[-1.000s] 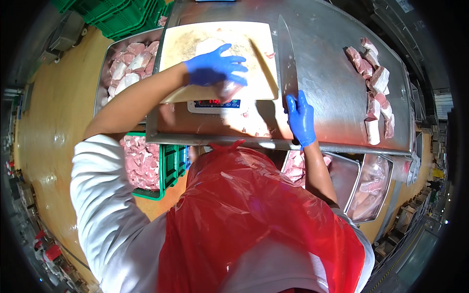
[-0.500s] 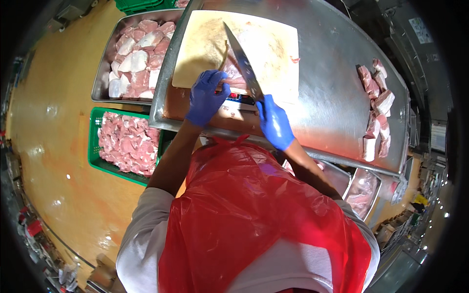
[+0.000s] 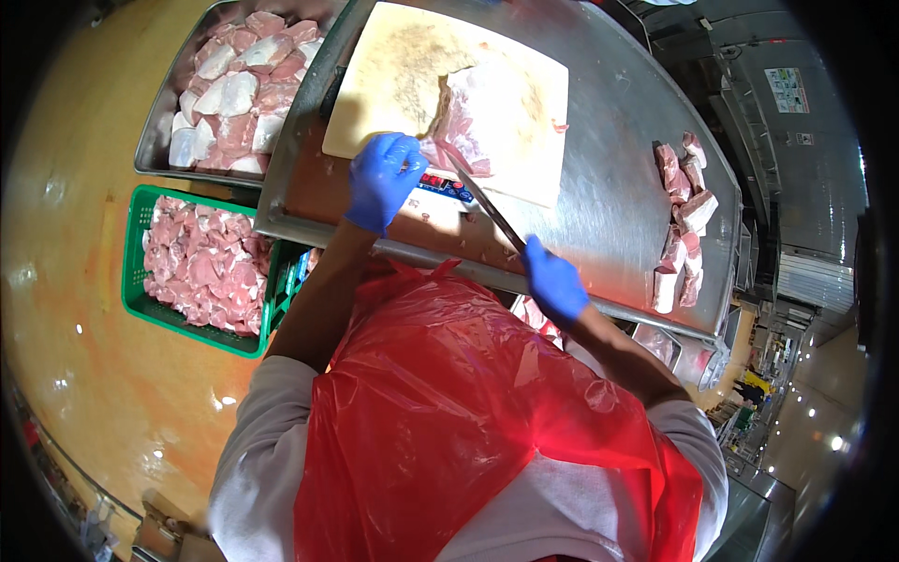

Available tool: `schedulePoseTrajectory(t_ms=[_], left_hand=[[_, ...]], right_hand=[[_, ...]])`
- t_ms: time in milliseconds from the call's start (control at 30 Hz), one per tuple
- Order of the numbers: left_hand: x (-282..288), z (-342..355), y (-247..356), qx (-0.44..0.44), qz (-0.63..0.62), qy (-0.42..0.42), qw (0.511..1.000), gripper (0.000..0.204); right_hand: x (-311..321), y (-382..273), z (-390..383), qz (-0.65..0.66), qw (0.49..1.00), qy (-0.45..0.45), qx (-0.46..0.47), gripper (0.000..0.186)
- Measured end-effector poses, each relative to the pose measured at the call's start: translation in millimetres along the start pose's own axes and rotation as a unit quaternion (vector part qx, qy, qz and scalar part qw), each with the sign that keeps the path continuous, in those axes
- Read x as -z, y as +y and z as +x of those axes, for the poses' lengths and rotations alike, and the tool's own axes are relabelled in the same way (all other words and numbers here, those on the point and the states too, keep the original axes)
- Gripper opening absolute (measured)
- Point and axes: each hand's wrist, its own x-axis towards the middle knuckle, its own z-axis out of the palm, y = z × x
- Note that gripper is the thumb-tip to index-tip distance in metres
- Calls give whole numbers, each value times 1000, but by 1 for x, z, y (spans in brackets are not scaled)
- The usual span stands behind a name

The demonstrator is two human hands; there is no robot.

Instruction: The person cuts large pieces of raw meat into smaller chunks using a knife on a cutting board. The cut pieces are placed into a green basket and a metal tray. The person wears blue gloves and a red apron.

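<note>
On a pale cutting board (image 3: pixel 393 56) lies a chunk of raw pink meat (image 3: pixel 468 108) with a white fatty top. My left hand (image 3: pixel 381 178), in a blue glove, is closed at the meat's near left corner, its fingers pinching the edge of it. In my right hand (image 3: pixel 556 281), also gloved in blue, is the handle of a long knife (image 3: pixel 496 215). The blade slants up and left, its tip at the near side of the meat. Between board and table edge shows a digital scale (image 3: pixel 442 185) with a lit red display, partly hidden under the board.
Several meat strips (image 3: pixel 691 211) lie at the right end of the metal table (image 3: pixel 609 159). To the left stand a metal tub (image 3: pixel 154 140) of large meat pieces and a green crate (image 3: pixel 140 281) of smaller pieces. More containers of meat sit below the table's near edge.
My right hand has drawn the knife back toward me and to the right, so the blade no longer reaches across the board. The left hand stays at the meat. The whole view has shifted slightly.
</note>
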Motion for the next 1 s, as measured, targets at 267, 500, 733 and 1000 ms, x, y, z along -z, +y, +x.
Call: schedulePoseTrajectory(t_ms=[267, 500, 733, 1000], left_hand=[[6, 15, 20, 192, -87, 7, 977, 31], [-11, 0, 20, 142, -20, 43, 989, 25], [-3, 1, 21, 185, 8, 35, 982, 23], [203, -98, -101, 329, 16, 45, 943, 29]], right_hand=[[66, -41, -41, 5, 996, 83, 16, 14], [43, -121, 97, 74, 963, 235, 105, 34], [44, -79, 56, -51, 996, 34, 59, 25], [48, 32, -53, 1, 993, 110, 53, 17]])
